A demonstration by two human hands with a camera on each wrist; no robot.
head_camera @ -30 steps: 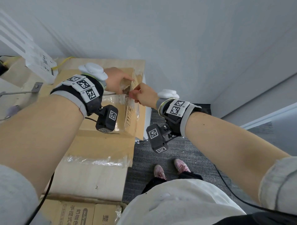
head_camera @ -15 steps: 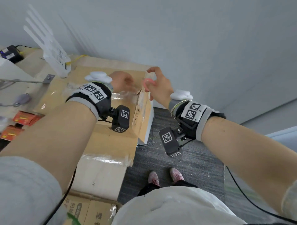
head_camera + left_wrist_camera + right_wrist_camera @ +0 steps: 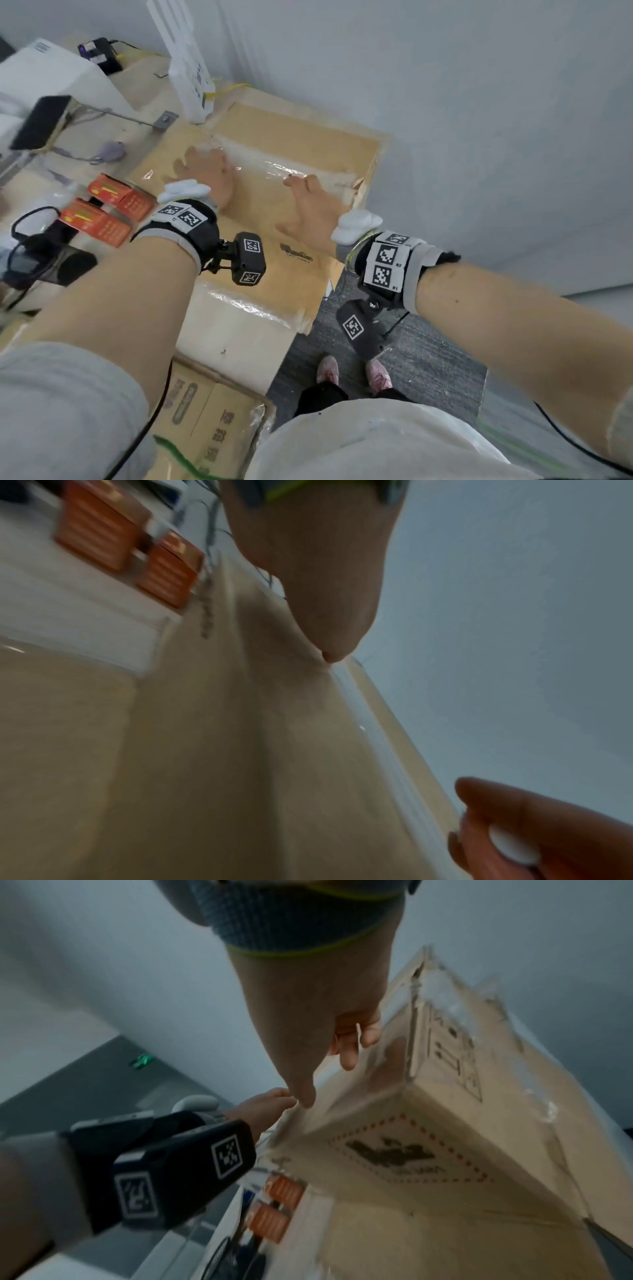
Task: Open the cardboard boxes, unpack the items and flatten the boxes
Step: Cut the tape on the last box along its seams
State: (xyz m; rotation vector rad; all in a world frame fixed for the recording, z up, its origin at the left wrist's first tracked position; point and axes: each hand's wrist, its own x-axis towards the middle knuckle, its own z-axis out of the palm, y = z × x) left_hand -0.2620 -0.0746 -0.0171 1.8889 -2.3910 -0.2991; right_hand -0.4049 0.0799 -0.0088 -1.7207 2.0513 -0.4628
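Note:
A large brown cardboard box (image 3: 301, 144) sealed with a strip of clear tape (image 3: 267, 164) stands on top of a stack. My left hand (image 3: 205, 171) lies flat on the box top at its left part, fingers spread over the tape. My right hand (image 3: 310, 205) rests on the top near the right end, fingers relaxed and reaching the tape. It holds nothing that I can see. In the right wrist view the right hand (image 3: 318, 1031) points one finger down at the top edge of the box (image 3: 445, 1096). The left wrist view is blurred, with the left palm (image 3: 318, 588) over cardboard.
Two small orange boxes (image 3: 106, 209) lie left of the box, beside black cables (image 3: 30, 253) and a white router (image 3: 188, 68). A paler box (image 3: 239, 335) and a printed carton (image 3: 212, 428) sit below. The wall stands close on the right, with grey carpet (image 3: 428, 370) underfoot.
Both hands have left the torn tape at the box's right end and come down onto its top. The head view has swung left.

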